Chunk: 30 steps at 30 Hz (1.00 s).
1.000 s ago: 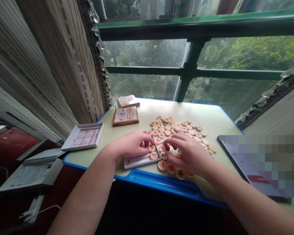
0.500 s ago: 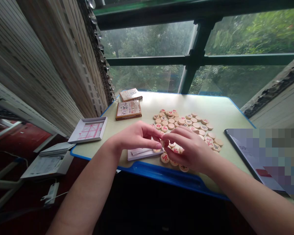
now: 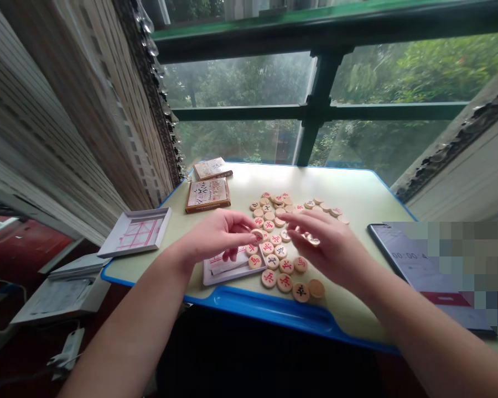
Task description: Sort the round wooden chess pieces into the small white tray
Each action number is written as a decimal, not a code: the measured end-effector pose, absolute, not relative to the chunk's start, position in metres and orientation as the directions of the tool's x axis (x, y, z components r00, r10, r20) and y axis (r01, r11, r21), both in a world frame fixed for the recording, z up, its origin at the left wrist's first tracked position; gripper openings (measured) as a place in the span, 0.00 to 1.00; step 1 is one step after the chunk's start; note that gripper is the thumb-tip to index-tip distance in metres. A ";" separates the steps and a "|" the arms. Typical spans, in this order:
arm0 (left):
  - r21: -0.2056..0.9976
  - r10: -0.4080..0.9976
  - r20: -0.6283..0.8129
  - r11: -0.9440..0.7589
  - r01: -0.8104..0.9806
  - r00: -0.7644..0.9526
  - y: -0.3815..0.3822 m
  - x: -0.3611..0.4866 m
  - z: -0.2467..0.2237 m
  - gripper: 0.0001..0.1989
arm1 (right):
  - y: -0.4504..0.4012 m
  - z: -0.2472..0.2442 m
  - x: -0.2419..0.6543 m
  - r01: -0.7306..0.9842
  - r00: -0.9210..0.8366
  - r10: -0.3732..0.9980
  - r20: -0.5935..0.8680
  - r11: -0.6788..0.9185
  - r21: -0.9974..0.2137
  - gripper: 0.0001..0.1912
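Note:
Between thumb and fingers, my left hand (image 3: 222, 235) pinches a round wooden Chinese chess piece (image 3: 257, 236) with a red character. Below that hand lies a shallow white box tray (image 3: 234, 277) holding a printed paper and a couple of red-marked pieces (image 3: 254, 261) at its right side. My right hand (image 3: 330, 240) hovers over the spread of chess pieces (image 3: 286, 266), fingers stretched and apart from the thumb. A piece (image 3: 313, 239) shows just beneath its fingers; I cannot tell whether they touch. Some pieces show red or black characters, others blank faces.
Two decorated boxes (image 3: 207, 194) sit at the table's back left. A white lid (image 3: 135, 232) with a red-lined print overhangs the left edge. At right lies a tablet-like screen (image 3: 415, 265). A blue tray groove (image 3: 274, 309) runs along the table's front.
My hands have drawn apart from where they met over the pieces. The chess piece now shows in my left hand, and my right hand has opened. The view has shifted slightly.

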<state>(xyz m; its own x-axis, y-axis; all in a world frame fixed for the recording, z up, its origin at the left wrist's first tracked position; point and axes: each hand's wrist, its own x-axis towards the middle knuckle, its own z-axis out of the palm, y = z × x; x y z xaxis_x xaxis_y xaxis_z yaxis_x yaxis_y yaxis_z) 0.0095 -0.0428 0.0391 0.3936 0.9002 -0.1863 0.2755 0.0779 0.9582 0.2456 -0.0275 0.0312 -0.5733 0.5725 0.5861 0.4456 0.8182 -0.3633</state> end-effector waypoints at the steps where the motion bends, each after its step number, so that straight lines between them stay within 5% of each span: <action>1: 0.960 0.915 -0.175 0.077 0.269 0.363 -0.043 0.007 0.039 0.17 | -0.025 0.035 0.254 0.520 -0.552 0.641 0.533 0.764 -0.381 0.12; 5: 0.969 0.952 -0.106 0.035 0.244 0.287 -0.043 0.001 0.041 0.20 | -0.020 0.044 0.276 0.678 -0.615 0.767 0.185 0.633 -0.373 0.09; 9: 0.953 0.950 -0.123 0.032 0.301 0.287 -0.043 0.000 0.043 0.20 | -0.027 0.043 0.272 0.734 -0.631 0.776 0.008 0.601 -0.316 0.08; 17: 0.897 0.895 -0.255 0.078 0.436 0.365 -0.043 0.004 0.045 0.10 | -0.031 0.030 0.266 0.669 -0.701 0.708 0.085 0.694 -0.266 0.07; 30: 0.878 0.921 -0.300 0.165 0.450 0.248 -0.040 0.001 0.040 0.11 | -0.040 0.039 0.257 0.761 -0.622 0.782 0.037 0.615 -0.208 0.02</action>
<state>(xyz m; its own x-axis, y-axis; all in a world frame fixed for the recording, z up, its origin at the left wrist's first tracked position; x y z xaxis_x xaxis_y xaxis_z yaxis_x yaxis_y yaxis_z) 0.0013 -0.0398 0.0401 0.2480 0.9210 -0.3005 0.4500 0.1652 0.8776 0.2567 -0.0398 0.0388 -0.6221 0.7820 0.0374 0.7607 0.6151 -0.2076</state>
